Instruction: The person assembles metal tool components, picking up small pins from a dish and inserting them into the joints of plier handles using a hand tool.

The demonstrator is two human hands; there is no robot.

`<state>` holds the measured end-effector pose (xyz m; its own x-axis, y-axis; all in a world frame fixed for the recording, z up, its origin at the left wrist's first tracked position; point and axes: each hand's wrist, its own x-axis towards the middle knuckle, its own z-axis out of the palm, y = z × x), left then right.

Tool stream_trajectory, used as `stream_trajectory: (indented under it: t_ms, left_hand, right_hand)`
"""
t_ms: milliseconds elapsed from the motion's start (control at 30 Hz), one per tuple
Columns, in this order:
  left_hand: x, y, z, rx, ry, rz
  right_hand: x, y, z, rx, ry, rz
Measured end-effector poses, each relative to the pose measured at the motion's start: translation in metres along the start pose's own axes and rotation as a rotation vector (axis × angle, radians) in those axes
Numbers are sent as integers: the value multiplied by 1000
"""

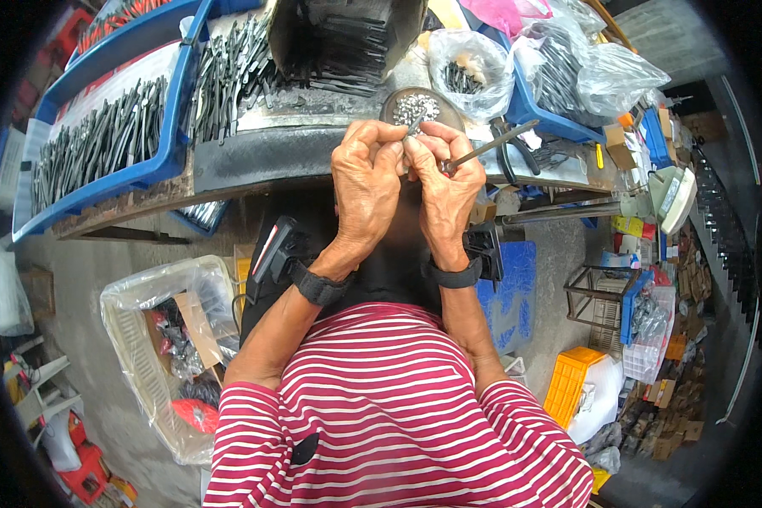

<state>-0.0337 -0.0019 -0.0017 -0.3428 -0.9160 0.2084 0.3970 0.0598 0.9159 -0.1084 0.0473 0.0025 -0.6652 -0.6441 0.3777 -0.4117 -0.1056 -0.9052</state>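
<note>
At the bench's front edge, my left hand (368, 173) and my right hand (444, 173) come together, fingertips almost touching. The left fingers are closed in a pinch on a small grey metal piece (416, 124), whose far end shows between the two hands. My right hand is closed around a slim dark metal rod-like tool (498, 144), which points out to the right; its exact kind is unclear. Just beyond the fingertips sits a round brown dish (387, 108) of small silvery parts (418, 105). Beside my right hand lies a black-handled tool, maybe pliers (505, 154).
Slim black metal pieces (102, 144) fill a blue bin (174, 144) at left. More lie before an open container (313, 42). Plastic bags (491, 89) and another blue bin (559, 127) stand right. Below left is a plastic-lined crate (131, 339); an orange crate (571, 381) is lower right.
</note>
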Motion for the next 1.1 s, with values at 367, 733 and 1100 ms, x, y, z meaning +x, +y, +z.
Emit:
stream_trajectory:
  t_ms: [367,733,1100]
  left_hand:
    - [4,-3,2,-257,-119,-230]
    - [3,4,-3,-338,-140,-322]
    - [-1,1,-7,-259,-85,-258]
  right_hand:
    - [1,-2,0,290,20,166]
    - [2,-6,-7,354,5,232]
    - [-7,-9,0,72,22,134]
